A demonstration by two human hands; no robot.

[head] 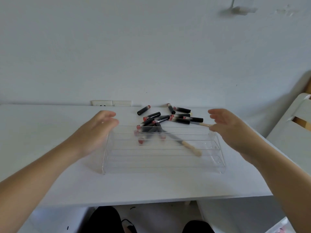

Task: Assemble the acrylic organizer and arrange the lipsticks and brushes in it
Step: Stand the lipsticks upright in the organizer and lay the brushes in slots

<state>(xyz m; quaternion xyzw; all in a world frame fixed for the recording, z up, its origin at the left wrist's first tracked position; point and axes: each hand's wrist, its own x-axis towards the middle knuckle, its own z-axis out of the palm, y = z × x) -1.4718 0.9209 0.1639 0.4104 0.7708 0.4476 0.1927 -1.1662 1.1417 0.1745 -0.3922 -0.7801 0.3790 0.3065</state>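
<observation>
A clear acrylic tiered organizer (161, 163) stands on the white table (134, 187), its stepped shelves facing me. Behind it, and seen partly through it, lies a loose pile of several black lipsticks (179, 120) with pink-red ends. A brush with a pale wooden handle (190, 147) shows through the acrylic; another pale handle (204, 124) sticks out to the right of the pile. My left hand (99, 130) hovers at the organizer's left end, fingers apart, holding nothing. My right hand (234, 128) is at the right end, open, fingers near the top right corner.
A white wall with a power socket (111, 103) runs along the table's far edge. A white chair back (292, 125) stands at the right. The table's front edge lies close to my lap.
</observation>
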